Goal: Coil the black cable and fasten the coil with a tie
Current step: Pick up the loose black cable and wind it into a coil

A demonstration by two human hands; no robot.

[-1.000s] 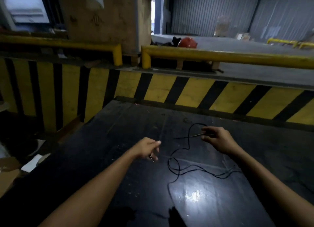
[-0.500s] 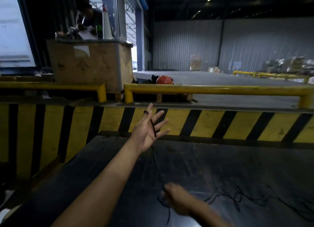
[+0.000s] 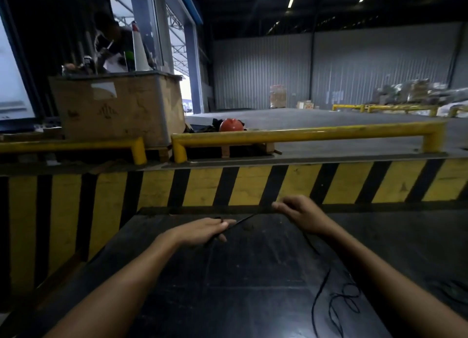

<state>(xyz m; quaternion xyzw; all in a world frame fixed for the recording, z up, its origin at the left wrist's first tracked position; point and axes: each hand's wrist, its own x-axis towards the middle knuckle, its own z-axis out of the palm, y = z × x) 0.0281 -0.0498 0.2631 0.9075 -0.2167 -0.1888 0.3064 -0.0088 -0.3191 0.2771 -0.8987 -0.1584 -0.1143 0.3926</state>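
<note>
While the left hand [image 3: 202, 230] and right hand [image 3: 301, 215] pinched a taut span of the thin black cable [image 3: 320, 291], its slack lay tangled near right on the black tabletop [image 3: 253, 274], looking light and limp, best gathered loop by loop.

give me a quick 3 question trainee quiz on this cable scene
1. True or false: the black cable runs stretched between the left hand and the right hand.
2. Where does the loose cable lie? A) over the yellow rail B) on the dark table, near the right forearm C) on the wooden crate
3. What red thing sits behind the rail?

Key: 1 true; 2 B; 3 a helmet.
</note>
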